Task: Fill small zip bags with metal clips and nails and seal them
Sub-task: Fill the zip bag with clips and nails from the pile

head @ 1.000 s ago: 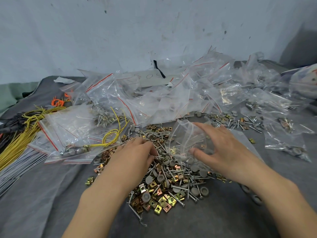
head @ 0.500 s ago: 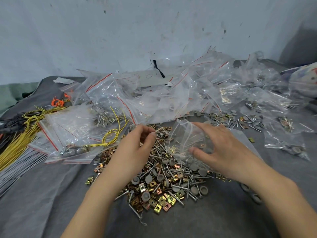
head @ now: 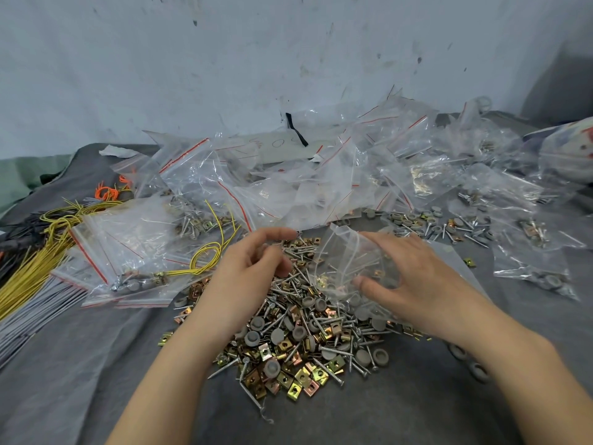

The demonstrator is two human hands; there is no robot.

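A pile of gold metal clips, silver nails and grey caps (head: pixel 298 335) lies on the grey cloth in front of me. My right hand (head: pixel 417 277) holds a small clear zip bag (head: pixel 346 258) just above the pile's far right side, with the thumb under it and the fingers over its top. A few pieces show inside the bag. My left hand (head: pixel 247 274) hovers over the pile's left side, beside the bag's mouth. Its fingers curl round small metal parts that are mostly hidden.
A big heap of clear zip bags (head: pixel 321 175) with red seal lines fills the back. Filled bags (head: pixel 128 252) lie at left beside yellow wires (head: pixel 38 252) and grey rods (head: pixel 29 319). More filled bags (head: pixel 539 271) and loose hardware lie at right.
My left hand has lifted out of the pile and moved up and right, toward the bag's mouth. My right hand has kept the bag where it was.
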